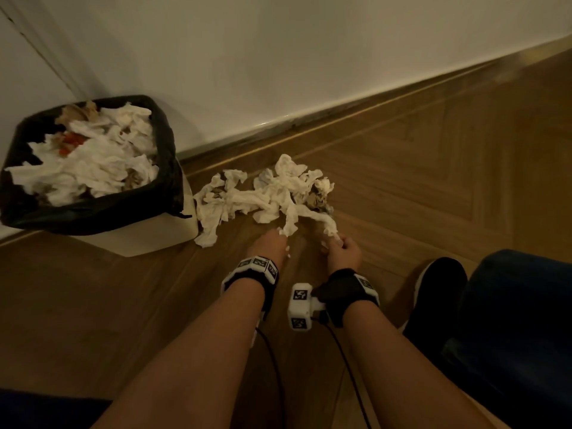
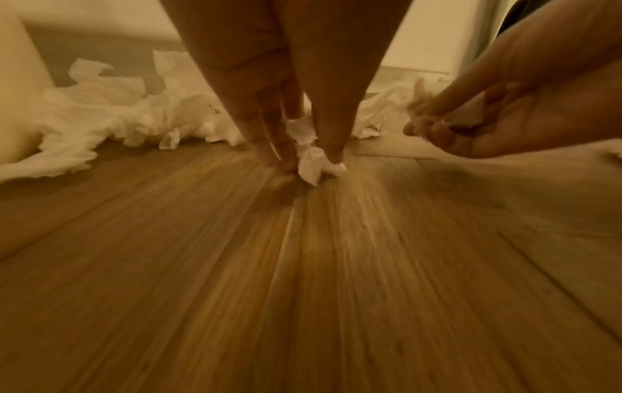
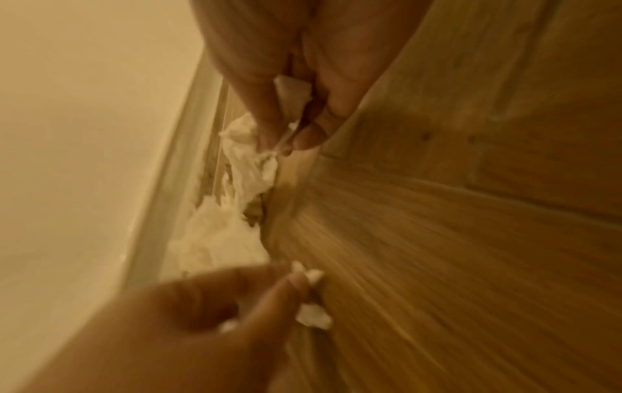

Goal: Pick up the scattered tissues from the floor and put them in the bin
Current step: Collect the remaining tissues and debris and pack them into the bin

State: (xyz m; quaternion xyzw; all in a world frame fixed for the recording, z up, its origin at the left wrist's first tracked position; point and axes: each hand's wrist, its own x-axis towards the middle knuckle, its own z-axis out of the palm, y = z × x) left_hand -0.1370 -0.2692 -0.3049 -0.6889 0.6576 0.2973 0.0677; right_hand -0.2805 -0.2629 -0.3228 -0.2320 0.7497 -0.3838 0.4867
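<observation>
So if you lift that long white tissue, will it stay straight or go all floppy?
Probably floppy: the long tissue the right hand pinches already sags, twisted. Likely very light. It may drag the tissue pile along, since they look tangled.

The head camera looks steeply down from above at the wooden floor (image 1: 433,156) by the wall, while both wrist cameras sit low and close over it, sharing the tissues (image 1: 266,193) and both hands.

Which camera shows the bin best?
The head view: the bin shows whole, black liner heaped with tissues, standing left of the floor pile. The left wrist view catches only a pale strip of its side; the right wrist view shows none.
</observation>
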